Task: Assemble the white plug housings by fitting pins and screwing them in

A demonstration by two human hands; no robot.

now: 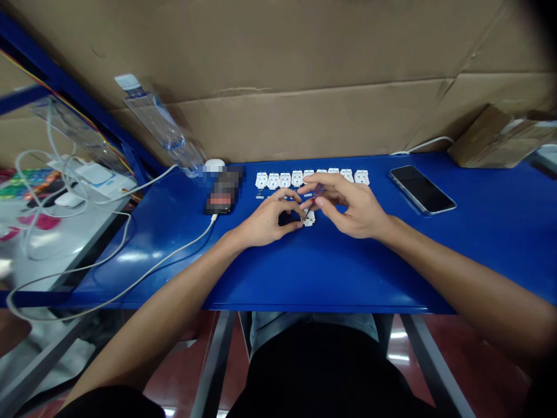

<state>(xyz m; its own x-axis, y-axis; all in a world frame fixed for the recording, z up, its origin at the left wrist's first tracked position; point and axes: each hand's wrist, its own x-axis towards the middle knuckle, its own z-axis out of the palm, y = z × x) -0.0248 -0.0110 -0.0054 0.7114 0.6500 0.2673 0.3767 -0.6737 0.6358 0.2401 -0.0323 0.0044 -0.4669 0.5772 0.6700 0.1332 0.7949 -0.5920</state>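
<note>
A small white plastic part (pixel 309 219) lies on the blue table in front of me. My left hand (pixel 270 222), with a ring on one finger, grips it at its left edge between thumb and fingers. My right hand (pixel 354 206) is closed on a small screwdriver (pixel 319 190) with a dark purple handle. Its thin shaft slants down to the left, to the white part; whether the tip touches a screw is too small to see. Behind my hands stands a row of several similar white parts (pixel 285 179), some partly covered by my right fingers.
Small loose pieces (pixel 260 197) lie left of my hands. A black smartphone (pixel 422 188) rests at the right, a blurred phone (pixel 224 191) with a white cable (pixel 191 242) at the left. Further back are a clear plastic bottle (pixel 159 125) and a cardboard box (pixel 491 139).
</note>
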